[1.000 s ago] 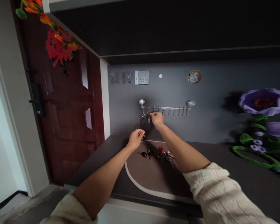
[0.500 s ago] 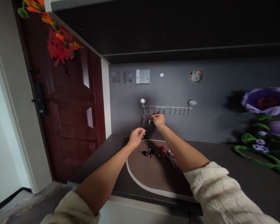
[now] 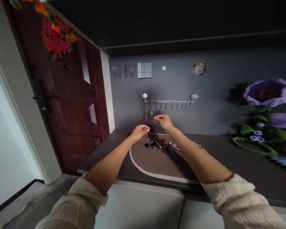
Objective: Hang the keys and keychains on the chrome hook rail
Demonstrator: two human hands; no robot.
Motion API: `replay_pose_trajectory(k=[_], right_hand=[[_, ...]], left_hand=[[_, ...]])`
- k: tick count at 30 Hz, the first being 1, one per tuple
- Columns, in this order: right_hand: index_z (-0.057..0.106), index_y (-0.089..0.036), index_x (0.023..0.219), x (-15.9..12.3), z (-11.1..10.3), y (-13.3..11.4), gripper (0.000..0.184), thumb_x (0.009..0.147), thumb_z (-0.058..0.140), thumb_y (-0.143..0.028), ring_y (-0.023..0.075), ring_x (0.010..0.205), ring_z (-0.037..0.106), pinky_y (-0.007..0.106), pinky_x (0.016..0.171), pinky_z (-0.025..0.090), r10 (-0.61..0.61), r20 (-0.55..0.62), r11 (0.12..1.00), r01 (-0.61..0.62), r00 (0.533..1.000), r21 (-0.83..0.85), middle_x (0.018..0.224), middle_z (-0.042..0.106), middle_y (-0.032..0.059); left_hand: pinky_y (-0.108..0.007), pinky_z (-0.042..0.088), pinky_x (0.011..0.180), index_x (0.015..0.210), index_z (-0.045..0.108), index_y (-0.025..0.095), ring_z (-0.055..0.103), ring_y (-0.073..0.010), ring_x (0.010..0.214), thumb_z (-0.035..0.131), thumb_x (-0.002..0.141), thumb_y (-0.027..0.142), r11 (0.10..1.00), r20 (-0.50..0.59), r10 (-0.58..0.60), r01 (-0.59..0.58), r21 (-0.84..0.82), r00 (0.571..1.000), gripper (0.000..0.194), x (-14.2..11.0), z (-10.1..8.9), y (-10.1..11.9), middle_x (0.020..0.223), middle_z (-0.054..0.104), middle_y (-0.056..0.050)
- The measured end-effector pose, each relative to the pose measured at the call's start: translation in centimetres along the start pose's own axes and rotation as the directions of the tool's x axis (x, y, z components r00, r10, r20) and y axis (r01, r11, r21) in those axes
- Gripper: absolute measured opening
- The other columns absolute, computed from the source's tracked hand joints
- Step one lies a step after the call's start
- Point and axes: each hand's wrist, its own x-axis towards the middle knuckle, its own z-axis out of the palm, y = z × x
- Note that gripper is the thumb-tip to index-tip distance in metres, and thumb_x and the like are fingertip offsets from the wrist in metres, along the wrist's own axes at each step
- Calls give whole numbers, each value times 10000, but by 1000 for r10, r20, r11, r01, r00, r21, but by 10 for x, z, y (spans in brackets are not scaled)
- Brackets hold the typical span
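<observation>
Two small bunches of keys hang on the left hooks of a clear hook rail (image 3: 169, 101) on the grey wall: the left keys (image 3: 146, 113) and, beside them, the second keys (image 3: 151, 112). Just below and right of the second bunch is my right hand (image 3: 164, 122), apart from it, with fingers loosely bent and nothing visible in them. My left hand (image 3: 139, 131) hovers lower left, its fingers curled towards the thumb; whatever they may hold is too small to make out. Beneath both hands, a pile of keys (image 3: 154, 143) lies on a brown mat (image 3: 150, 162) with a pale rim.
Purple artificial flowers (image 3: 269, 93) stand on the counter (image 3: 219, 149) at right. A dark cabinet (image 3: 181, 22) overhangs the wall. At left is a red-brown door (image 3: 73, 127). Small adhesive hooks (image 3: 131, 69) and a switch-like white panel (image 3: 144, 70) are fixed above the rail.
My right hand has let go of the second bunch of keys, which now hangs freely, and moved slightly away from it. The whole view has shifted, showing more below the counter.
</observation>
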Motion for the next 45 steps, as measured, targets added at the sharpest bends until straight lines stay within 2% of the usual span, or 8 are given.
replay_pose_trajectory(k=[5,10,14,18,24,33,37,45], right_hand=[[600,-116,672,-42,-10,20,209,593,600,-309,57,472,440,186,466,339,4,314,991,37,949,-127,557,562,2],[612,-114,718,-64,-14,32,292,627,562,-387,56,442,403,198,461,319,23,526,962,124,850,-242,530,533,-7],[637,-124,746,-68,-13,35,272,631,561,-359,88,571,491,210,569,369,-30,621,925,257,783,-280,675,607,21],[641,-128,785,-67,-11,38,264,642,549,-330,108,649,524,218,632,383,-43,631,908,294,775,-300,744,628,31],[645,-127,783,-64,-12,41,260,630,563,-320,108,632,527,224,623,383,-19,634,912,273,773,-306,733,631,29],[621,-123,709,-63,-8,44,263,566,625,-344,59,469,427,198,478,328,34,517,983,66,855,-174,570,566,-5],[587,-125,715,-64,-6,42,279,566,635,-356,50,419,388,192,418,295,70,397,997,-54,915,-52,521,528,-10],[584,-139,732,-62,-5,36,266,600,613,-367,71,523,466,204,500,367,-15,280,996,-9,960,85,642,575,20]], left_hand=[[-193,335,492,812,583,108,440,-50,493,597,626,274,989,185,-97,73,130,978,249,-10,-8,10,621,546,1],[-216,379,601,813,601,110,504,-74,606,652,566,211,979,399,-163,98,178,902,271,-15,-23,17,696,587,-23],[-232,386,657,867,608,131,527,-95,674,675,536,196,970,548,-183,60,234,817,344,-14,-29,16,744,607,-32],[-219,371,644,866,624,145,523,-102,689,682,528,229,941,605,-161,-63,332,780,354,-14,-26,13,774,619,-28],[-214,361,620,784,650,135,515,-98,639,653,557,278,919,548,-135,-103,381,826,268,-13,-19,7,709,626,-20],[-236,398,566,743,633,100,489,-70,519,672,551,256,987,252,-157,146,62,955,251,-12,-12,7,596,588,-26],[-251,426,584,748,630,85,508,-68,517,673,565,252,976,175,-188,203,-75,967,252,-11,-10,7,610,593,-43],[-266,447,645,772,629,107,539,-74,568,686,546,279,953,111,-214,232,-193,971,290,-11,-4,6,670,609,-37]])
